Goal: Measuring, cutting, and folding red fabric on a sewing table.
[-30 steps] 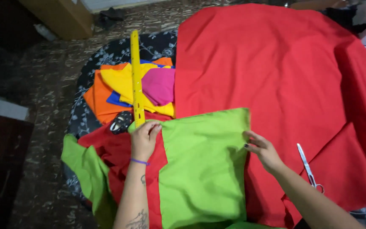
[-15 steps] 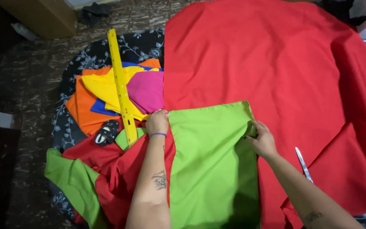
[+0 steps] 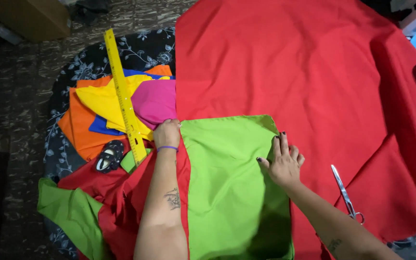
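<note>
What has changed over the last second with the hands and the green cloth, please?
The right hand went from pinching the green cloth at its right edge to lying flat on it, fingers spread. The left hand stayed at its top left corner. Ruler and scissors lie unmoved.

Both hands, left hand (image 3: 167, 133) and right hand (image 3: 282, 162), press flat on green cloth (image 3: 227, 178) over red fabric (image 3: 304, 72)

The green cloth (image 3: 227, 192) runs off the bottom edge of the picture, and the red cloth (image 3: 304, 72) runs off the top. The left hand (image 3: 167, 134) hides the green cloth's near-left corner. The yellow ruler (image 3: 123, 96) covers part of the stacked coloured pieces (image 3: 97, 103).
</note>
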